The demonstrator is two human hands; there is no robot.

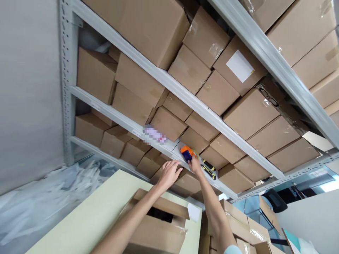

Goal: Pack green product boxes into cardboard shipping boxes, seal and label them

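The right hand (195, 164) grips the orange-and-navy tape dispenser (186, 153) at the shelf (171, 145), beside the utility knives (208, 172). The left hand (168, 173) is near the shelf edge, fingers extended, apparently empty. The dispenser is in hand; the carton (161, 235) on the table (87, 211) stands unsealed. Dispenser-to-shelf contact cannot be determined. The carton's interior is dark; the frame crops its base.

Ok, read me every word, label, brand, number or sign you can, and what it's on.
None can be read.
Small white labels on the grey metal shelf beam: too small and blurred.
White paper sheet on a brown cardboard box: no legible print.
Pixelated pale patch at the shelf: obscured.
Orange-and-dark-blue handheld tool at the right hand: no readable marking.
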